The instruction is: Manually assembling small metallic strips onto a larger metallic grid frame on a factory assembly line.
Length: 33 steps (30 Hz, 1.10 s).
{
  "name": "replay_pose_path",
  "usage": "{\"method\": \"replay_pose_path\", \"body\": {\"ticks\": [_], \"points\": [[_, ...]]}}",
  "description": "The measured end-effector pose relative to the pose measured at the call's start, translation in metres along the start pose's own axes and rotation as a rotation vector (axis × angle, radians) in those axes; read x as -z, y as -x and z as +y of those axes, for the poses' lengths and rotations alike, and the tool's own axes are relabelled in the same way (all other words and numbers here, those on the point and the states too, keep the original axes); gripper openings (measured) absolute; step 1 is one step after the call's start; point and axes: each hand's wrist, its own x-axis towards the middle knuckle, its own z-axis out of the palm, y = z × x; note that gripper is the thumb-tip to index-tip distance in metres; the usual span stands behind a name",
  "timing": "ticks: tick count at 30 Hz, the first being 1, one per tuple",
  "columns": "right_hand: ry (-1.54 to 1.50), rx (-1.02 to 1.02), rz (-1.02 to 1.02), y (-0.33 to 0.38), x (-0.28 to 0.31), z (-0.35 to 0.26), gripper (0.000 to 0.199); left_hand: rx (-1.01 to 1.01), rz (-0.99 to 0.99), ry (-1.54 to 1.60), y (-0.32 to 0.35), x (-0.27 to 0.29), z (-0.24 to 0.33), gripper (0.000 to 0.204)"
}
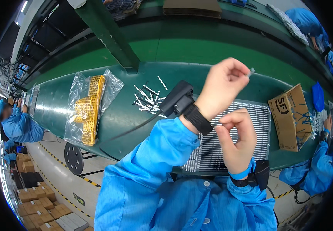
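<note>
My left hand [225,86] reaches across to the right above the bench. Its thumb and fingertips pinch a small pale piece [251,72], blurred and too small to name. Below it, my right hand [239,139] is curled, thumb and index finger nearly together; whether something thin is between them cannot be made out. Under both hands lies a flat slotted panel [259,133] with rows of light strips, partly hidden by my hands and left sleeve. Left of my left wrist, several loose black-and-white strips [148,101] lie in a heap.
Yellow grid-like parts [90,109] lie in a clear plastic bag on the green bench [124,129]. At right stands an open cardboard box [287,123] with thin blue strips, beside a blue bin [317,97]. A green post [107,36] rises behind. Co-workers sit at both sides.
</note>
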Motion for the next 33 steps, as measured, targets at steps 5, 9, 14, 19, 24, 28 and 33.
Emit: {"method": "replay_pose_path", "body": {"ticks": [5,9,14,19,24,28,33], "points": [[-0.379,-0.365,-0.113,0.009,-0.008,0.006,0.048,-0.074,0.296,0.244,0.006,0.004,0.012,0.014],[-0.824,-0.468,-0.226,0.014,-0.025,0.019,0.059,0.007,0.211,0.475,0.016,-0.001,0.033,0.019],[-0.842,-0.438,-0.346,0.024,-0.017,0.023,0.05,0.105,0.079,0.775,0.024,-0.005,0.045,0.02],[-0.688,-0.508,-0.237,0.002,0.019,0.019,0.016,-0.017,0.073,0.26,0.031,0.014,0.055,0.023],[-0.606,-0.372,0.011,-0.017,0.047,0.009,0.012,0.035,-0.001,0.085,0.052,0.014,0.059,0.029],[-0.51,-0.277,0.058,-0.023,0.055,0.001,0.017,0.128,-0.062,-0.012,0.057,0.009,0.065,0.045],[-0.054,-0.109,-0.018,-0.026,0.076,-0.005,0.018,0.119,-0.173,-0.247,0.06,0.006,0.069,0.061]]}}
